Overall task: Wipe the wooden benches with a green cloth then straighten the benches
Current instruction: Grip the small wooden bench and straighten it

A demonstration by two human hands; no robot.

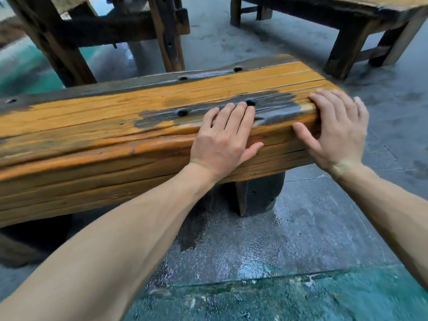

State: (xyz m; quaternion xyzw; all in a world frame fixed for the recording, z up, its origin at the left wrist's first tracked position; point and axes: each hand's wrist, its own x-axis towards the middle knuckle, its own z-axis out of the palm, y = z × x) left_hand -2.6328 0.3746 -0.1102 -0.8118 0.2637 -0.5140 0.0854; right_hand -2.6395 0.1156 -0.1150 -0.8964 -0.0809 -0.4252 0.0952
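Left grip: left hand flat, palm down on near long edge of counter, fingers together over the top, thumb down the front face; not closed round anything.
Right grip: right hand spread flat near right-end corner of same edge, fingers on top, thumb on front face; nothing held.
Why so placed: both palms at one end, prob. to shove or swing that end, i.e. straightening step; pressing, not lifting, by the look.
Task thing: long orange-brown wooden bench w/ worn dark patches, directly in front, runs left-right across view, on grey concrete floor.
Look: thick cracked planks, orange finish worn off to grey-black by the hands & along far edge; round holes in top; darker patch looks damp, can't be sure.
Cloth: no green cloth in view.
Other: second wooden bench well apart, beyond right end; dark wooden frame behind far edge.
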